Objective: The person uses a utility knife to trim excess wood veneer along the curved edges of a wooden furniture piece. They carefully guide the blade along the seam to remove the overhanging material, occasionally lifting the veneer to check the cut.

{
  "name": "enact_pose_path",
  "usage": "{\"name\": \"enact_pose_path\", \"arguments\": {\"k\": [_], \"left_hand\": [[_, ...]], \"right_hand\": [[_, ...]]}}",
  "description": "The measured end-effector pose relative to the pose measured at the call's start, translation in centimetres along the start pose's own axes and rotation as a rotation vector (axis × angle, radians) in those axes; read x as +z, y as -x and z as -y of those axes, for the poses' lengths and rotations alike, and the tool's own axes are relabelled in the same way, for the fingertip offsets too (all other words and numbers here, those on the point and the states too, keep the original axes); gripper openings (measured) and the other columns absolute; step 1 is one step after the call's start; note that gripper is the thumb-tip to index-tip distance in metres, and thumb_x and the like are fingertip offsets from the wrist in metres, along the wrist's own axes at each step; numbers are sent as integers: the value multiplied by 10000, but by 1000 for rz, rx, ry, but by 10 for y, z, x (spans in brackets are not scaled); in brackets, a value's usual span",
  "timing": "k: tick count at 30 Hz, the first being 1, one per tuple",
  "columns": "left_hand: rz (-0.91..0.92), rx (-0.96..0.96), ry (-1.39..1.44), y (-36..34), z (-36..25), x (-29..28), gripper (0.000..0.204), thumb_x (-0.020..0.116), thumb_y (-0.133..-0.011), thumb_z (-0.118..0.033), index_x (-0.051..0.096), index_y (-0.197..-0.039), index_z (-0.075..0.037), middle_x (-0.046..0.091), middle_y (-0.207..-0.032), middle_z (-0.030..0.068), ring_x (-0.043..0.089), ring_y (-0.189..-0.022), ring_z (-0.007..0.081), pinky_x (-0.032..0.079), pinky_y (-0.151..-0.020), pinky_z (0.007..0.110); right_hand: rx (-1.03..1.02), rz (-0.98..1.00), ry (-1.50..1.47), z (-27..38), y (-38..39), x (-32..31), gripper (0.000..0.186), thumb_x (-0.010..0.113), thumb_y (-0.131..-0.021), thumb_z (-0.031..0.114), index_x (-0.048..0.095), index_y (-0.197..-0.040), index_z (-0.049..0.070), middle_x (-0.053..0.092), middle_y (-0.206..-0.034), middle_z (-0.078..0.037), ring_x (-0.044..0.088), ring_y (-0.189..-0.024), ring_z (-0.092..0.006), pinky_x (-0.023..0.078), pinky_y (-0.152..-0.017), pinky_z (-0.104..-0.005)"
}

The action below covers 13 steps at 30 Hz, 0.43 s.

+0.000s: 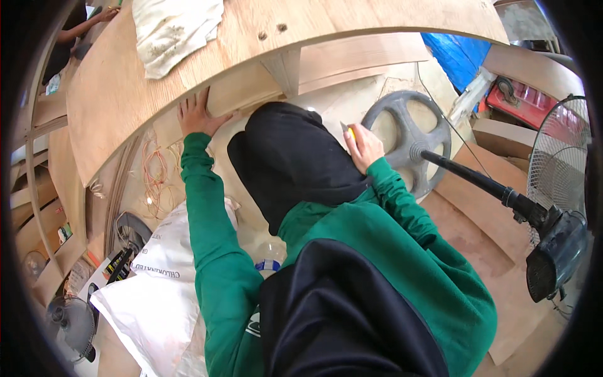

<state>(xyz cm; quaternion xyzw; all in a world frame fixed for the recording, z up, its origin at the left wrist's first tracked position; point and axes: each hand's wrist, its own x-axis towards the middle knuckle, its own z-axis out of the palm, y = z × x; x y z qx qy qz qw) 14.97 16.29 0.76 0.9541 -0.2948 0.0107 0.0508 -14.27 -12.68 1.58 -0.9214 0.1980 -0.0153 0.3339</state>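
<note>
My left hand (200,116) rests with fingers spread against the pale wooden side just under the edge of a large curved plywood panel (358,17). A utility knife (351,133) with yellow on its body sits in my right hand (366,151), its blade pointing up and away from me. The right fingers are closed around the knife, and most of its handle is hidden by them. Between the two hands is my leg in black trousers (289,157). Both of my arms are in green sleeves. A stained white cloth (176,34) lies on the plywood panel.
A standing fan's round grey base (408,166) is close to my right hand; its pole runs to the fan head (559,169) at right. White sacks (157,301) and a plastic bottle (269,257) lie left. Loose wires (157,173) hang nearby. Another person's hand (108,14) shows top left.
</note>
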Motion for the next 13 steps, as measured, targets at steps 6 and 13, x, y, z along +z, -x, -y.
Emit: {"name": "enact_pose_path", "arguments": {"k": [6,13], "left_hand": [[37,-9,18,-4,3,1,1084,725,-548,-681,276,-1454,-290,335,-1440,131,277,-1343,340,169,-1106,489],[331,-118,-97,-11,-40,-15,1180,624,-555,-812,213,-1471,-192,235,-1505,132,169,-1383,405,78,-1137,508]], "right_hand": [[52,321,-42,-5,-21,11,290,419,-941,344,527,-927,76,611,-775,-216,596,-781,-419,463,-682,-495],[-564,462,-11,28,-37,-11,292,570,-850,395,533,-935,118,613,-759,-169,642,-715,-310,503,-647,-453]]}}
